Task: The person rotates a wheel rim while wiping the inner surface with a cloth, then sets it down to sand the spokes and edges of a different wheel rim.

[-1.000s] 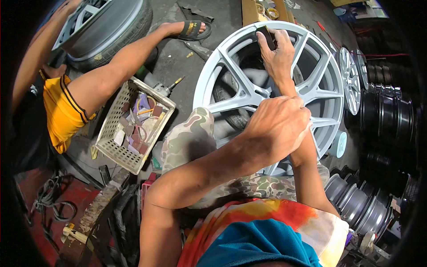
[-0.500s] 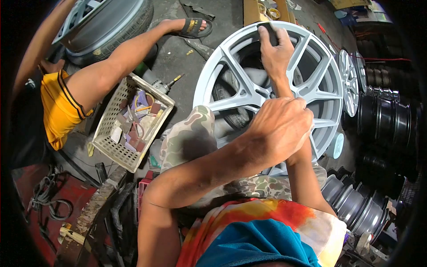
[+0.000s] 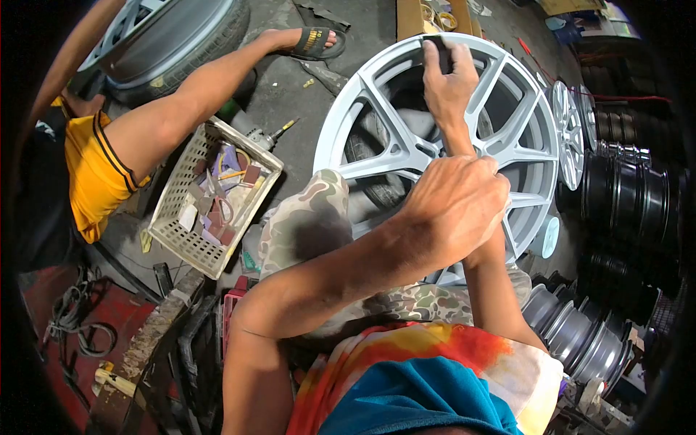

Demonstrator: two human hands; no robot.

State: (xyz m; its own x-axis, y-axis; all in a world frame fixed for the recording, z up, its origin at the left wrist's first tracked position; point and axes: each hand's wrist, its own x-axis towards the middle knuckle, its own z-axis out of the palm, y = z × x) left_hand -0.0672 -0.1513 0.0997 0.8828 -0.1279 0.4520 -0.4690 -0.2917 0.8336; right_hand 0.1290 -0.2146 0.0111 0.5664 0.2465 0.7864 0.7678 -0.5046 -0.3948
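Note:
A pale grey alloy wheel [image 3: 399, 145] with split spokes lies in front of my knees. My right hand [image 3: 451, 78] reaches over it to the far rim. Between its thumb and fingers is a thin dark pad [image 3: 436, 45], pressed against the rim. My left hand [image 3: 464, 199] is closed in a fist over the near half of the wheel, crossing above my right forearm in the view. Its curled fingers face away, so whatever they grip is hidden. Camouflage trousers [image 3: 308, 217] cover my legs beside the wheel.
A cream plastic basket [image 3: 163, 206] with sanding scraps and scissors stands at left, near a power tool [image 3: 264, 136]. Another person's leg [image 3: 174, 109] stretches past a tyred wheel [image 3: 181, 58]. A cardboard box [image 3: 409, 20] sits beyond the rim; more rims [image 3: 580, 330] are stacked at right.
My right hand and the dark pad have shifted very slightly along the far rim. My left hand stays closed in nearly the same place.

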